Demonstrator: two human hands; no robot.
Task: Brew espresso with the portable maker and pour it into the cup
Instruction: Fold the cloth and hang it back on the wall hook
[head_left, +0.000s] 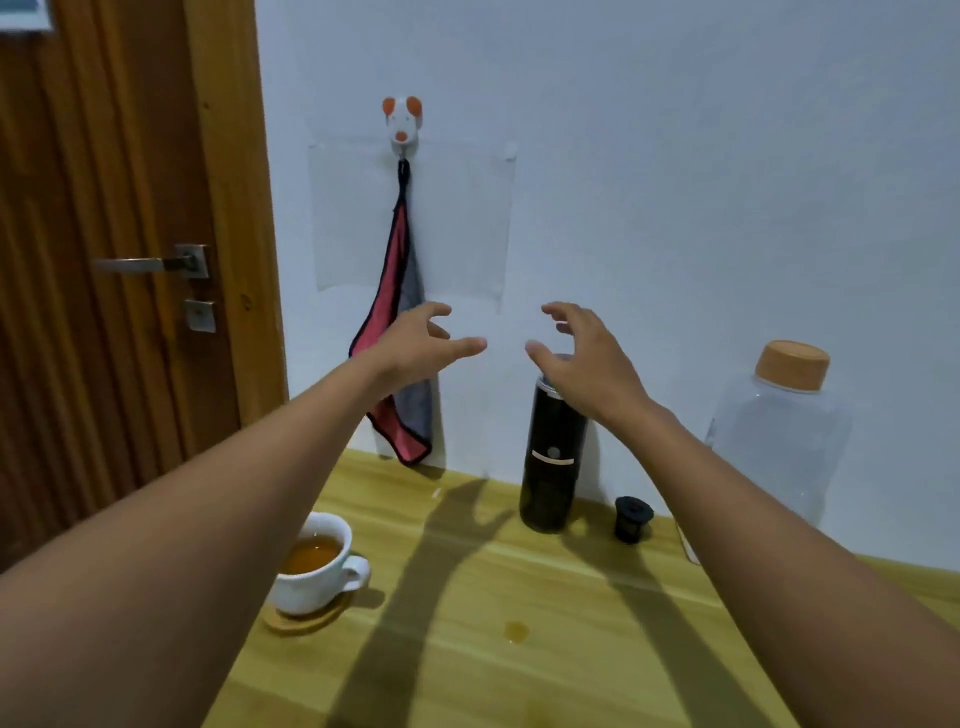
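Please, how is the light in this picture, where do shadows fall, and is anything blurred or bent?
Head view: dim, cool light, apparently from behind the person; both arms cast long dark shadows over the table toward the wall. Head view: the wide-angle lens bows the door frame. Head view: the left hand and right hand look slightly soft; no strong glare shows.

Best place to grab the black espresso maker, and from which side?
Wrap the right hand round the espresso maker at its mid-body, coming from the front. It stands upright, a tall smooth cylinder, with the wall close behind and the small black basket beside its base on the right, so a wrap above that looks safest.
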